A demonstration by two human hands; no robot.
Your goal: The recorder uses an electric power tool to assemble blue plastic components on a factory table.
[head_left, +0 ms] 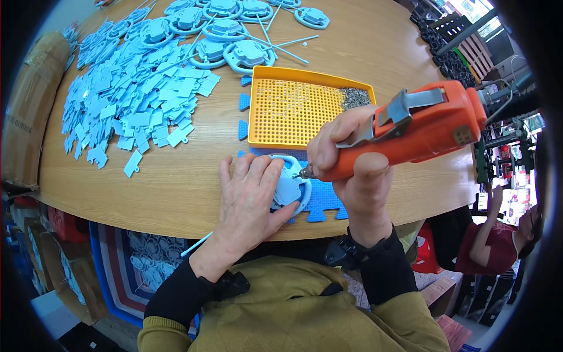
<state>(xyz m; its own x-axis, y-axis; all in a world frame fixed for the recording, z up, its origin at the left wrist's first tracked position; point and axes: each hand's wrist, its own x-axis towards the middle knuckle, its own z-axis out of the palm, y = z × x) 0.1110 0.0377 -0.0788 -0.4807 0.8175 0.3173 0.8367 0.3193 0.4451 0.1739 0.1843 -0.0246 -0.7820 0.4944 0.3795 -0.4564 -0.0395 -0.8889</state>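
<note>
My right hand (365,176) is wrapped round an orange electric screwdriver (410,132), whose metal bit points left and meets a light-blue plastic wheel (288,190). Whether a screw sits under the tip is too small to tell. The wheel lies on a blue foam mat (326,198) at the table's near edge. My left hand (249,190) grips it from the left, fingers over the top and thumb at its near rim. A thin light-blue rod (196,244) sticks out beneath my left wrist. Just beyond stands a yellow perforated tray (275,145), with small metal screws (356,98) heaped at its right end.
Flat light-blue plastic pieces (141,108) form a large pile on the left. Several similar wheels (223,29) with rods lie at the back. A cardboard box (32,111) borders the table's left side. Below stands a bin (111,264) of parts. Another person (489,252) is at far right.
</note>
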